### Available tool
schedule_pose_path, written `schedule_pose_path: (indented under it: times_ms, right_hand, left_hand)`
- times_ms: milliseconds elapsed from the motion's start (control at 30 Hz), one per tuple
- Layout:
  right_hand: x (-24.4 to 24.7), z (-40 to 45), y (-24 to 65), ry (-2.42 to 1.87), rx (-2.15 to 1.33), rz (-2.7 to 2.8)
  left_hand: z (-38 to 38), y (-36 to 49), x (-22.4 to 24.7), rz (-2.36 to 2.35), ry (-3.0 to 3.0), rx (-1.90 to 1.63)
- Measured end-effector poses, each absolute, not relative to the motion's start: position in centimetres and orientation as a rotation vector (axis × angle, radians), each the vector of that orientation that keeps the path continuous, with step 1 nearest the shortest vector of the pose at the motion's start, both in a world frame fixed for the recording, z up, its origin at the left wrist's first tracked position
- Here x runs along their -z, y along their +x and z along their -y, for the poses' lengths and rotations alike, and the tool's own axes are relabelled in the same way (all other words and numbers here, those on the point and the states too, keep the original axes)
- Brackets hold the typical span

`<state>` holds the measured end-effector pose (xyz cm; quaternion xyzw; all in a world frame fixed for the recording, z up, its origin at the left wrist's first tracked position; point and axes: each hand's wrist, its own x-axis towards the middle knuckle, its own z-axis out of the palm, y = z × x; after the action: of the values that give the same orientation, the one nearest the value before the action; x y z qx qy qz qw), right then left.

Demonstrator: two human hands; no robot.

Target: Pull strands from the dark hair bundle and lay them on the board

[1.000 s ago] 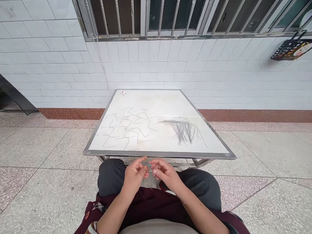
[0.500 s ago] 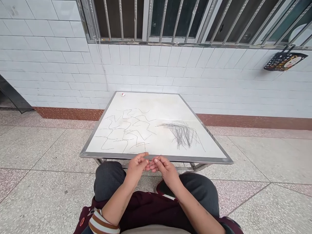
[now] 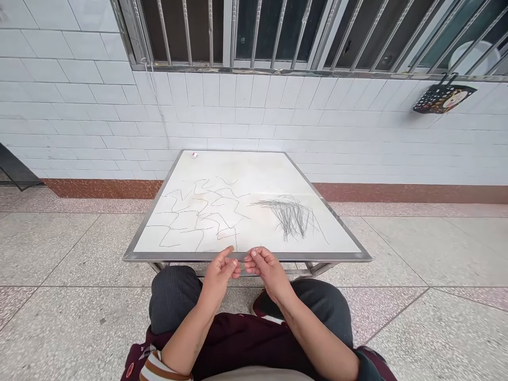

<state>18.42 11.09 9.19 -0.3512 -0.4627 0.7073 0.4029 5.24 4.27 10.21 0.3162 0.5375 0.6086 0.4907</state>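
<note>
Key relation: the dark strand bundle (image 3: 292,219) lies on the white table (image 3: 262,169), ahead and to the right of both hands. Right hand (image 3: 268,267) is nearer to it. Most strands in it run roughly near-to-far, fanning toward the front rim (image 3: 166,257), with a thin bunch trailing left at the far end. Bent strands (image 3: 205,212) sprawl over the left half with no common axis; left hand (image 3: 220,267) is nearer to those. One reddish strand (image 3: 227,235) sits just ahead of the left fingertips; can't tell whether it's on the table or gripped. Both hands are at the front rim, tips facing, narrow gap between. Left: index out, other fingers curled, thumb close in. Right: thumb against bent index, pinch-like. Anything that thin between the fingertips is too fine to confirm, either hand.
</note>
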Motion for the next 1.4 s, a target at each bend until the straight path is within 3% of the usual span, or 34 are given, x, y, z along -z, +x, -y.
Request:
schedule_pose_path:
  times_ms: [700, 1400]
  right_hand:
    - [-5.8, -22.9, 14.3, -1.054, -1.608, 1.205]
    - [-5.5, -23.5, 13.8, -1.083, -1.606, 1.161]
  left_hand:
    - [0.0, 1.7, -1.6, -1.471, 0.606, -1.304]
    - [-0.2, 1.9, -0.9, -1.496, 0.727, -1.139]
